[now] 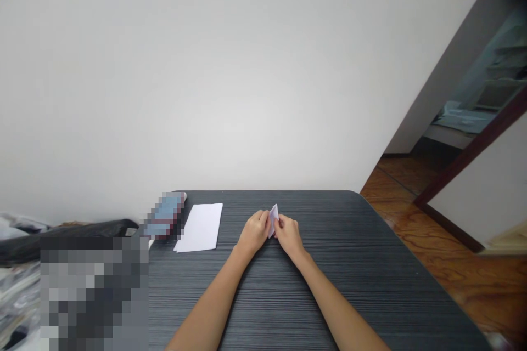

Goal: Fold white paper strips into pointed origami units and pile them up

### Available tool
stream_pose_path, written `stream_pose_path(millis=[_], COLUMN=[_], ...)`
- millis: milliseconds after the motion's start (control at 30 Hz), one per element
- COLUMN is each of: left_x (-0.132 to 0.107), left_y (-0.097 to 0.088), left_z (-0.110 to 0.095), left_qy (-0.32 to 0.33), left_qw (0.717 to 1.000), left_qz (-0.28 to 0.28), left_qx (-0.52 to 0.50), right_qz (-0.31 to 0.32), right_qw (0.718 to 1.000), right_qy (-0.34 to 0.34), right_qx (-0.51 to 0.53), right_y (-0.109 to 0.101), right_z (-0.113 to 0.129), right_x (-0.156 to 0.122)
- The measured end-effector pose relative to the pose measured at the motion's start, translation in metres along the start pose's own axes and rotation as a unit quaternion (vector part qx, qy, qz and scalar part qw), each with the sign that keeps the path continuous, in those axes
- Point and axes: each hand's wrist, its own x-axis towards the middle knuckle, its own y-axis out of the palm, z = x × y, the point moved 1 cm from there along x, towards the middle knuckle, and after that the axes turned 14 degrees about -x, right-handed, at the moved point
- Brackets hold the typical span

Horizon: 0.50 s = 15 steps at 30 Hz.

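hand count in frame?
2: the left hand and the right hand, side by side at the folded white paper over the dark table, both holding it.

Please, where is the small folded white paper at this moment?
In the head view, the small folded white paper is below the centre, held between the left hand and the right hand, over the dark striped table.

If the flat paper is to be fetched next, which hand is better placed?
Probably the left hand: the flat paper lies on its side of the table, and the right hand would have to reach across. Both hold the folded paper, though, so the left would need freeing.
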Motion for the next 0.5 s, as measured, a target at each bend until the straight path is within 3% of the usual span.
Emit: stream_pose_path(millis=[133,233,367,500], left_x=[0.001,0.002,0.005,0.005], left_y=[-0.003,-0.005,-0.008,-0.009], left_z=[-0.001,0.003,0.011,0.017], left_qy=[-0.060,-0.123,-0.195,-0.232], left_qw=[0.993,0.965,0.888,0.801], left_qz=[-0.008,-0.003,-0.026,-0.033], left_qx=[-0.097,-0.234,-0.415,-0.551], right_qz=[-0.001,0.034,0.075,0.084], right_qw=[0.999,0.993,0.968,0.953], right_qy=[-0.017,-0.005,0.013,-0.032], right_qx=[0.032,0.115,0.238,0.291], right_y=[-0.007,-0.010,-0.014,-0.021], right_z=[0.001,-0.003,-0.011,-0.017], right_x=[-0.002,0.000,0.007,0.012])
